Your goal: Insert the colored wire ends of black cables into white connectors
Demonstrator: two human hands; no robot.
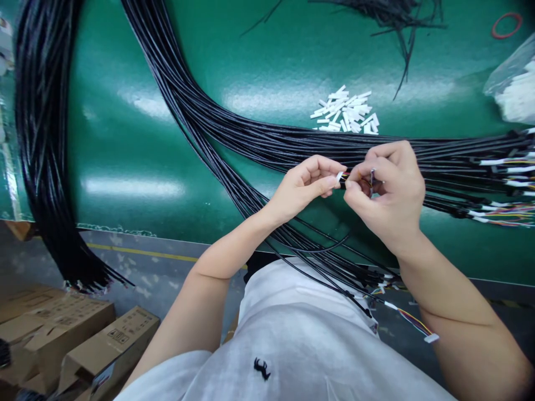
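Note:
My left hand (307,184) pinches a small white sleeve (339,176) at the end of a black cable. Close beside it, my right hand (387,192) has its fingers closed on the thin coloured wires (346,174) coming from that end. Part of the wires and their tip are hidden behind my right fingers. Beneath both hands runs a thick bundle of black cables (251,131). Just beyond them lies a loose pile of short white sleeves (349,111). A finished-looking cable end with coloured wires and a white connector (431,338) hangs near my right forearm.
The green table (125,156) carries a second black cable bundle (44,111) drooping over its left edge. Black ties (388,11), a red ring (506,25) and a plastic bag of white pieces (518,92) lie farther off. Cardboard boxes (108,345) stand on the floor.

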